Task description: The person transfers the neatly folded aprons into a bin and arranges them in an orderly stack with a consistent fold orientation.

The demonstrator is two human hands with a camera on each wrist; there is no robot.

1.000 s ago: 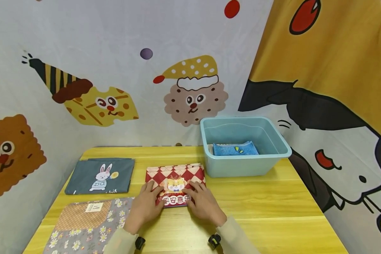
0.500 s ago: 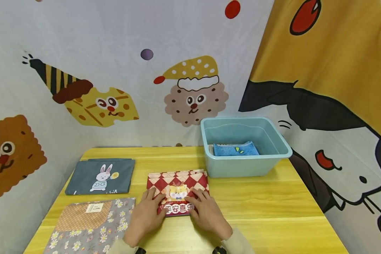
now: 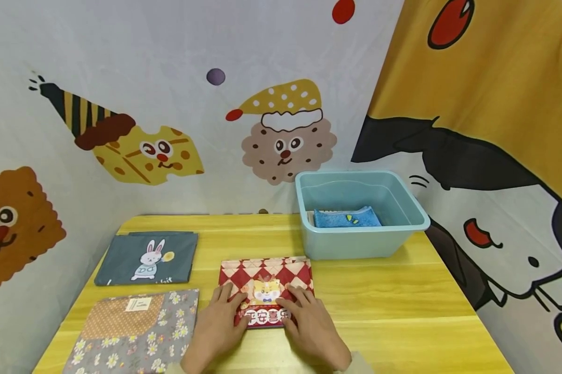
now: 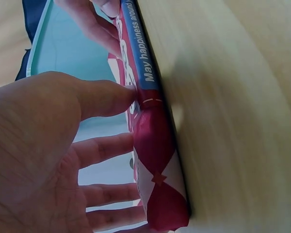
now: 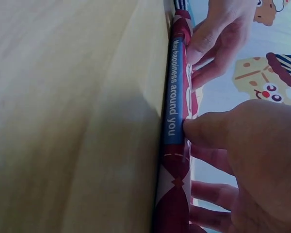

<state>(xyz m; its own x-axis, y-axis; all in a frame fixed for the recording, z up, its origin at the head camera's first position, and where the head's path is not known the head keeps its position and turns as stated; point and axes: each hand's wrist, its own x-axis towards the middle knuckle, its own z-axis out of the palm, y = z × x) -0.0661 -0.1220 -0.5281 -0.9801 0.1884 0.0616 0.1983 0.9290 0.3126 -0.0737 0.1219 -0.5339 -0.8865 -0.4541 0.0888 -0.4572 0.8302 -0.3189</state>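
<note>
- The red checked cloth point(image 3: 265, 291) lies folded flat on the desk, centred in front of the person, its cat print up and its far edge near the tub's lower left corner.
- Its near edge, a rounded fold with a blue strip point(image 5: 172, 92) reading "May happiness around you", sits low along the desk top; the far edge shows several layers, not quite flush.
- The left hand point(image 3: 220, 324) rests on the near left part, fingers spread and fairly straight, thumb against the near edge; it grips nothing.
- The right hand point(image 3: 315, 324) mirrors it on the right, fingers extended and apart, thumb at the same edge, also without a grip.
- To settle the fold well, I would press evenly with both hands, smooth from the middle outward, and keep the thumbs level so the layers do not skew.
- Left of it, the grey floral cloth point(image 3: 135, 332) lies near the left hand; a hand sweeping wide there could disturb it.
- Beyond that is the dark rabbit cloth point(image 3: 121, 259), folded.
- Behind and to the right, the pale blue tub point(image 3: 351, 246) holds a bright blue cloth point(image 3: 343, 219).
- All stand on the wooden desk point(image 3: 402, 311).
</note>
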